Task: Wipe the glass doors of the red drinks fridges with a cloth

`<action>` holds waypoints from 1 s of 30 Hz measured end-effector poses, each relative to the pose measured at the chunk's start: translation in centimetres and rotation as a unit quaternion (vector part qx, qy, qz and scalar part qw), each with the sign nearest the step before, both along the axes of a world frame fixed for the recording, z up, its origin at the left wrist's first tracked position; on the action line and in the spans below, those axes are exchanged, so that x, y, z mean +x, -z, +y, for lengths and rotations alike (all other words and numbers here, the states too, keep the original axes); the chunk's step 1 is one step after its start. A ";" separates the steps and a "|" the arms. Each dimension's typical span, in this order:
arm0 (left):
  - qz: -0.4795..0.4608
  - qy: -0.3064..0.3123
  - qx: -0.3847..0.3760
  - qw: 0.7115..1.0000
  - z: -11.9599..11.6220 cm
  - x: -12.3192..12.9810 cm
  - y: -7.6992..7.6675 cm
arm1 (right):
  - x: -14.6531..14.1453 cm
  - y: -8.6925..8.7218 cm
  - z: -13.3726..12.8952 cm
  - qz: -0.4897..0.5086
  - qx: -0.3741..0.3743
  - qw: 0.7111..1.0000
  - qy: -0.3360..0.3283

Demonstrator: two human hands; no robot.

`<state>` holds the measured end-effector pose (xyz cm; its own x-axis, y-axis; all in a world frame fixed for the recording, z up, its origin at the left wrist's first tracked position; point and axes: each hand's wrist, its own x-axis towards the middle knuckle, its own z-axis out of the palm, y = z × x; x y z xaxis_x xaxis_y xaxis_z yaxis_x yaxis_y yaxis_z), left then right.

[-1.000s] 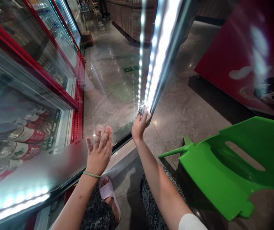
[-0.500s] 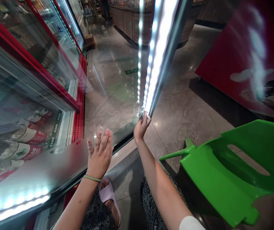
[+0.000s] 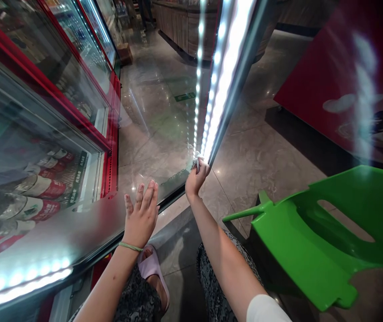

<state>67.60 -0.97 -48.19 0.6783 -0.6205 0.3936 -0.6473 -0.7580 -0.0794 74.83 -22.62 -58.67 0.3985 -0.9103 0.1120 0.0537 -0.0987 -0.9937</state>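
An open glass cooler door (image 3: 157,147) stands in front of me, with a bright light strip (image 3: 223,80) along its right side. My left hand (image 3: 142,214) lies with fingers apart against the lower part of the glass and holds nothing. A green band circles that wrist. My right hand (image 3: 196,179) is closed on a small pale cloth (image 3: 197,159) at the bottom corner of the door, where the light strip ends. The cloth touches the corner, and most of it is hidden by the fingers.
At the right is a green plastic chair (image 3: 308,228), with a red panel (image 3: 318,89) behind it. Bottles (image 3: 40,185) lie inside the red-framed cooler at the left. A wooden counter (image 3: 181,29) stands farther back. A pink slipper (image 3: 150,264) shows below.
My right hand has shifted very slightly left and down with the cloth. My left hand stays on the glass, almost unmoved. The view has tilted a little.
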 end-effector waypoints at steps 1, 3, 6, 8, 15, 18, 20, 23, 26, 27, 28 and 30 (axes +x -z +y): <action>0.000 0.002 0.003 1.000 0.0 0.0 0.1 | 0.0 0.2 -0.1 -0.003 0.009 1.000 0.003; 0.000 0.009 0.012 1.000 -0.1 0.1 0.5 | -0.1 0.7 -0.3 0.006 0.046 0.999 0.023; 0.012 0.020 0.024 0.999 -0.2 0.0 1.1 | 0.0 1.9 -1.0 0.029 0.086 0.995 0.043; 0.023 0.020 0.026 0.999 -0.3 -0.1 1.4 | 0.0 2.6 -1.4 0.034 0.093 0.994 0.045; 0.043 0.015 0.046 0.998 0.6 -0.2 1.9 | -0.4 3.2 -0.1 0.036 0.109 0.993 0.039; 0.044 0.017 0.051 0.998 1.0 -0.2 2.1 | 0.0 2.7 -0.3 0.021 0.088 0.996 0.023; 0.047 0.018 0.048 0.998 1.0 -0.2 2.2 | 0.3 2.6 -0.9 0.018 0.079 0.996 0.029; 0.055 0.015 0.045 0.997 1.0 -0.2 2.1 | 0.4 2.7 -1.4 0.035 0.091 0.994 0.054; 0.063 0.009 0.045 0.997 0.9 -0.3 1.9 | 0.3 2.6 -1.4 0.037 0.090 0.994 0.050; 0.065 0.008 0.044 0.997 0.9 -0.4 1.9 | 0.3 2.4 -1.4 0.030 0.082 0.995 0.042; 0.068 0.007 0.043 0.997 1.0 -0.4 1.8 | 0.3 2.2 -1.5 0.023 0.073 0.996 0.035; 0.071 0.004 0.040 0.997 1.1 -0.5 1.8 | 0.3 2.0 -1.6 0.016 0.066 0.997 0.029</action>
